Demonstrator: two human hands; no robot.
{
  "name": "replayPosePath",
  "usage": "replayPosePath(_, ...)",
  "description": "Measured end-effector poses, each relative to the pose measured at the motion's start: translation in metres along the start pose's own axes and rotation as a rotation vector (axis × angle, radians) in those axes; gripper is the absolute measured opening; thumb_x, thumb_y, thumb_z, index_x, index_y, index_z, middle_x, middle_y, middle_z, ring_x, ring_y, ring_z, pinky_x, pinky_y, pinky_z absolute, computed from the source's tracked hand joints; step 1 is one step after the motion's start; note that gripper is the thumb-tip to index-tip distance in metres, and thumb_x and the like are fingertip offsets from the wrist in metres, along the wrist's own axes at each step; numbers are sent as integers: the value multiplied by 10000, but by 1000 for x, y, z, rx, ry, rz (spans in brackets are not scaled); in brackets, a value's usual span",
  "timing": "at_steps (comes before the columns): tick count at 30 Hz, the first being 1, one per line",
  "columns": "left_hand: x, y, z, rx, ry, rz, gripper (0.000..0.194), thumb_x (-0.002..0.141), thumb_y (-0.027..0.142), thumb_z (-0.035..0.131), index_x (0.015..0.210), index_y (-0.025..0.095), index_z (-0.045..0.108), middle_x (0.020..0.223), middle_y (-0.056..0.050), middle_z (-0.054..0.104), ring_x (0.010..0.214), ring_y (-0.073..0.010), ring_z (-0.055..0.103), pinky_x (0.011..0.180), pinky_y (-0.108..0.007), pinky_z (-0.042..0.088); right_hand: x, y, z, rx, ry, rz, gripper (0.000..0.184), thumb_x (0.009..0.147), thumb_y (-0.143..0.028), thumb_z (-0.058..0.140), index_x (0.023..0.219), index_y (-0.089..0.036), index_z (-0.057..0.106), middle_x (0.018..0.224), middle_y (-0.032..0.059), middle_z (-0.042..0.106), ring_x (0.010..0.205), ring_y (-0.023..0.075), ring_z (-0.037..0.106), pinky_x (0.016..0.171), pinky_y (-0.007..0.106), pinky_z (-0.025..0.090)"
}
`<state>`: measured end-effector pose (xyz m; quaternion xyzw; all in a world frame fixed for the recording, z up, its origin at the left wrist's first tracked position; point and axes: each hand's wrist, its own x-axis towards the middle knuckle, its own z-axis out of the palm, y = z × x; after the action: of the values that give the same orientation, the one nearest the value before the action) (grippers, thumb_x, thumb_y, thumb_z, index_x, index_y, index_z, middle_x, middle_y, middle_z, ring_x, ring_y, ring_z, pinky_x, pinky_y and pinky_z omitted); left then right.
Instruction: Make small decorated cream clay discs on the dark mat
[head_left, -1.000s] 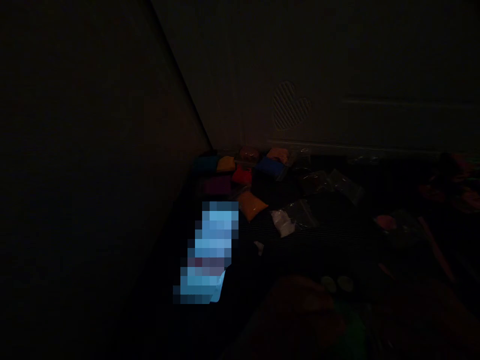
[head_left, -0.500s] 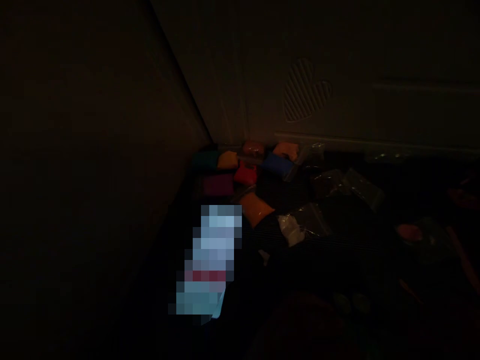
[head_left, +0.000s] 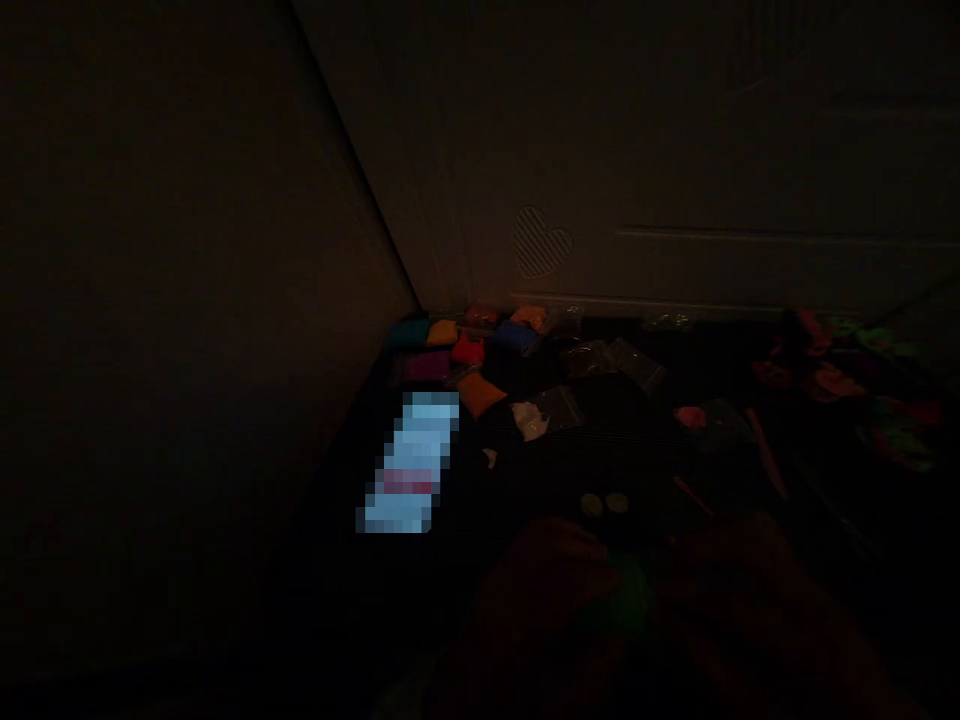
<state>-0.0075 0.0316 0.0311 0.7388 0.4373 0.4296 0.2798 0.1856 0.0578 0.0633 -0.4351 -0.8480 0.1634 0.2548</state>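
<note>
At the black tabletop's (head_left: 637, 460) far-left corner I see a teal plastic packet (head_left: 409, 334), a yellow plastic packet (head_left: 442, 333) and a purple plastic packet (head_left: 426, 367); farther from it, a dull green lump (head_left: 630, 597). Diagonal stripes fill the heart-shaped relief (head_left: 538, 244).

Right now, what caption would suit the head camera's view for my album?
Two hands in the dark, something green between them, with a glowing screen and colourful packets beyond.

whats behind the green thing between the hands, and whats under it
Two pale discs lie beyond the green thing, with a thin pinkish stick to their right. Underneath can't be seen: the left hand, right hand and darkness hide it.
</note>
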Motion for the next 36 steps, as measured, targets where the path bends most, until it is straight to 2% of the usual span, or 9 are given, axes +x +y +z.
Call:
replayPosePath(4, -19, 12, 6, 15, 31, 34, 335, 712, 52, 585, 982, 240, 522, 994, -29, 580, 954, -158, 571, 751, -247, 522, -32, -6, 7, 19, 81, -57, 196, 784, -230, 553, 965, -282, 607, 866, 24, 610, 786, 168, 572, 689, 341, 460)
replayPosePath(8, -36, 20, 11, 66, -36, 114, 322, 705, 64, 599, 973, 227, 524, 967, -21, 590, 935, -140, 572, 787, -248, 506, -62, -14, 18, 56, 196, -33, 189, 768, -201, 578, 941, -265, 618, 852, 13, 597, 816, 154, 535, 717, 328, 414)
replayPosePath(13, -49, 24, 16, 141, -112, 87, 308, 686, 106, 631, 947, 233, 528, 947, -16, 610, 920, -151, 582, 784, -266, 500, -80, -16, 31, 132, 251, -51, 84, 717, -219, 598, 788, -210, 641, 808, 33, 595, 793, 162, 536, 711, 331, 409)
replayPosePath(18, -49, 15, 15, 56, -165, -25, 281, 681, 156, 636, 935, 229, 538, 952, -23, 608, 887, -163, 593, 748, -281, 501, -84, -6, 29, 314, 297, 105, 37, 714, -222, 589, 710, -199, 617, 863, 53, 588, 835, 174, 558, 742, 330, 439)
replayPosePath(21, -49, 7, 14, 34, -155, -156, 267, 697, 166, 618, 945, 227, 541, 971, -28, 604, 896, -168, 590, 761, -293, 493, -83, 3, 23, 438, 331, 208, 63, 744, -247, 577, 720, -196, 606, 874, 56, 581, 823, 167, 570, 755, 323, 447)
replayPosePath(24, -50, 0, 13, -7, -139, -229, 260, 707, 190, 615, 955, 223, 544, 973, -34, 604, 909, -176, 588, 774, -307, 490, -82, 7, 21, 526, 301, 246, 71, 752, -267, 586, 764, -207, 621, 893, 54, 584, 864, 175, 568, 801, 334, 438)
replayPosePath(29, -51, 1, 14, -43, -104, -244, 264, 690, 186, 629, 941, 219, 554, 979, -36, 601, 927, -178, 582, 782, -305, 489, -79, 0, 28, 603, 259, 282, 81, 746, -253, 594, 788, -202, 640, 894, 51, 580, 848, 161, 575, 783, 306, 449)
replayPosePath(36, -51, 4, 14, 2, -118, -204, 261, 695, 210, 630, 944, 223, 553, 982, -40, 597, 913, -185, 586, 762, -312, 494, -74, -8, 29, 522, 167, 229, 78, 742, -236, 595, 782, -193, 647, 788, 40, 609, 771, 152, 585, 705, 288, 461)
